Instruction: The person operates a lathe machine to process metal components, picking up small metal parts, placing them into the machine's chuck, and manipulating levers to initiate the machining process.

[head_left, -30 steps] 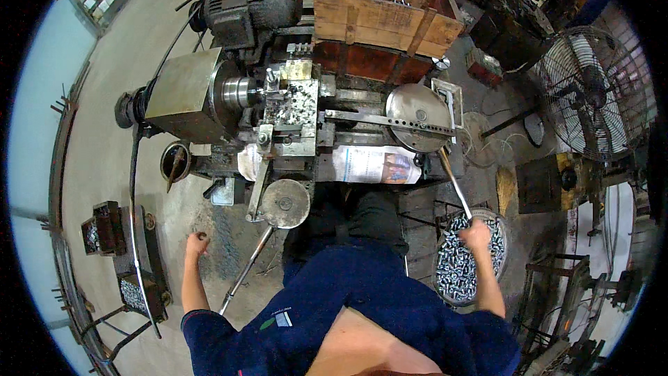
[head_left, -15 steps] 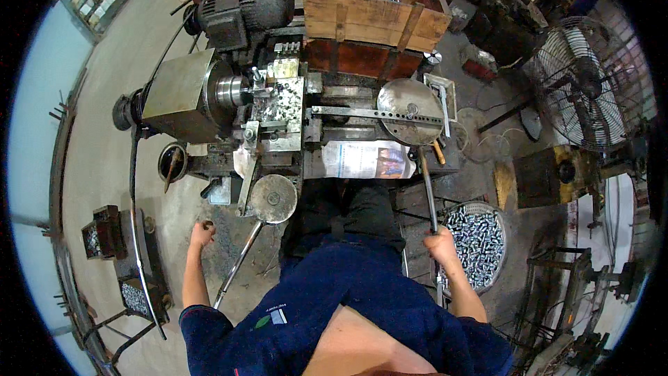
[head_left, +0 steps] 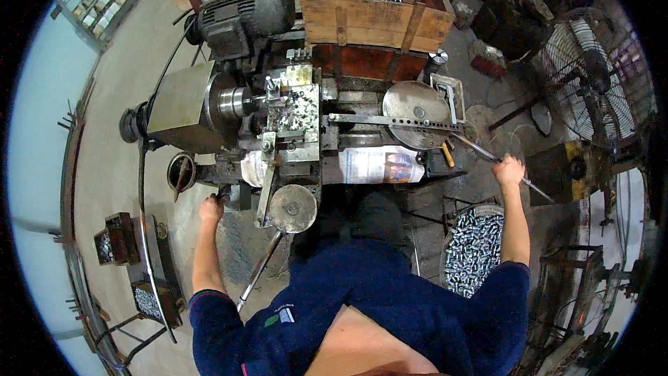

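At right, my right hand (head_left: 510, 169) is closed round a long metal lever (head_left: 480, 147), which slants down to the right from beside a large round disc (head_left: 414, 104). A perforated flat bar (head_left: 390, 121) runs across this disc to the lathe's carriage (head_left: 292, 108), which is strewn with metal chips. My left hand (head_left: 211, 209), at left below the headstock (head_left: 182, 106), is curled on a dark handle (head_left: 225, 193), partly hidden by the fingers. Right of that hand, a second lever (head_left: 261, 270) with a smaller round disc (head_left: 293, 209) reaches toward me, untouched.
Behind the lathe stand a motor (head_left: 243, 17) and a wooden crate (head_left: 376, 15) with metal pieces inside. A basket (head_left: 447, 254) of shiny small cylinders sits by my right arm. A caged fan (head_left: 591, 80) stands far right; parts bins (head_left: 118, 240) are at left.
My right hand has swung the long lever outward to the right. The carriage and flat bar have shifted right, away from the chuck. My left hand has moved up onto the dark handle.
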A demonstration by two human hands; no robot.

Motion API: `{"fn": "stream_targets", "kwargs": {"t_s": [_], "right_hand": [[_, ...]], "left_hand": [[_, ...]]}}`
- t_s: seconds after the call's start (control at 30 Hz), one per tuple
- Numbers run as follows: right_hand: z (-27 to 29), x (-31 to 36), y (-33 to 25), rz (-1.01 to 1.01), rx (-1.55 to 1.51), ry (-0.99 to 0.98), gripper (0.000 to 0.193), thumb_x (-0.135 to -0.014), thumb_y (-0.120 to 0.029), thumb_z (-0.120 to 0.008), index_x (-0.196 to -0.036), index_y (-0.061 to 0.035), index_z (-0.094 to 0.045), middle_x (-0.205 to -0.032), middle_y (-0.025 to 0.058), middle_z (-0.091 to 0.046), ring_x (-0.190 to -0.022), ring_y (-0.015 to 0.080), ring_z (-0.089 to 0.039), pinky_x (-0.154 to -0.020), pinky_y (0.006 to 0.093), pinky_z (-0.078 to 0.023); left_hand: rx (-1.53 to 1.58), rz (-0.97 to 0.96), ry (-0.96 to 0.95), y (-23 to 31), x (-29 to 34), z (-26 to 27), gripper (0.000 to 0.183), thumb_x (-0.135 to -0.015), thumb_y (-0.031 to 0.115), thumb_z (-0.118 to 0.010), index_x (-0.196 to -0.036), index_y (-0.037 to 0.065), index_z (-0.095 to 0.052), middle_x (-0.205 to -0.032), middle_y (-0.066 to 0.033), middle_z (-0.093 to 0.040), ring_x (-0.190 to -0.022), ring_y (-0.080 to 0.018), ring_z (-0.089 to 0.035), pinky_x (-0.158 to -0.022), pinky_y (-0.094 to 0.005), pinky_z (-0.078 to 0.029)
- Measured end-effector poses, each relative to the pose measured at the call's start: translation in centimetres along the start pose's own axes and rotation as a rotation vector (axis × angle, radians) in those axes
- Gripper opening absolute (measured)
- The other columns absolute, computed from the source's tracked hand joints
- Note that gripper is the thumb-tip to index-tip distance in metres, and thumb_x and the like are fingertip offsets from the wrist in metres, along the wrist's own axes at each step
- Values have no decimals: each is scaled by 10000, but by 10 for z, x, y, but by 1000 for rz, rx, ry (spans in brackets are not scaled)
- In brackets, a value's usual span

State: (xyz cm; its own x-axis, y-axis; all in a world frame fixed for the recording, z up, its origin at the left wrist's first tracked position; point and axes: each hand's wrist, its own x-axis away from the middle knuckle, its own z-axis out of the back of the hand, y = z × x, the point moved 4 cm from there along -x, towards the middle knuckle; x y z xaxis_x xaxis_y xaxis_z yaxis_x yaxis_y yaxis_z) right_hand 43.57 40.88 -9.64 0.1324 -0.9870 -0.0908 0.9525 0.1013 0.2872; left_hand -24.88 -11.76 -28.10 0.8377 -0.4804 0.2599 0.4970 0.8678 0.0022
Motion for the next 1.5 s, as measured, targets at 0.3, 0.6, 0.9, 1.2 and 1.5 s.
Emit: {"fn": "stream_targets", "kwargs": {"t_s": [0.3,0.6,0.9,1.2,1.5], "right_hand": [[68,48,-79,393,-479,236,420,-554,-175,-628,-941,-15,-642,-896,179,-620,-869,342,-551,-828,407,-418],[243,100,-313,1238,-971,351,434,-525,-164,-659,-932,-18,-625,-940,146,-599,-915,327,-541,-831,391,-438],[285,137,-506,1377,-171,165,249,-643,-260,-615,-839,-127,-692,-935,96,-652,-983,241,-566,-1023,398,-275],[272,139,-528,1412,-224,141,253,-622,-261,-660,-833,-125,-692,-924,101,-661,-947,245,-602,-982,403,-337],[291,137,-500,1362,-362,253,213,-579,-252,-630,-724,-110,-694,-814,128,-657,-885,284,-596,-998,410,-308]], "left_hand": [[7,28,-13,-10,8,-45,475,-788,501,-548,-964,61,-574,-921,-175,-632,-854,-348,-614,-707,-439,-489],[351,60,-280,-23,27,26,445,-793,390,-611,-1074,47,-578,-807,-136,-651,-634,-238,-638,-589,-374,-490],[318,123,681,-155,121,241,349,-866,327,-506,-985,15,-606,-870,-191,-630,-803,-361,-599,-683,-402,-460],[251,575,489,-94,199,163,557,-832,551,-458,-930,32,-632,-845,-206,-633,-804,-379,-605,-705,-453,-458],[448,379,337,-77,200,164,394,-726,370,-642,-843,-2,-585,-796,-206,-631,-758,-364,-615,-666,-442,-470]]}}
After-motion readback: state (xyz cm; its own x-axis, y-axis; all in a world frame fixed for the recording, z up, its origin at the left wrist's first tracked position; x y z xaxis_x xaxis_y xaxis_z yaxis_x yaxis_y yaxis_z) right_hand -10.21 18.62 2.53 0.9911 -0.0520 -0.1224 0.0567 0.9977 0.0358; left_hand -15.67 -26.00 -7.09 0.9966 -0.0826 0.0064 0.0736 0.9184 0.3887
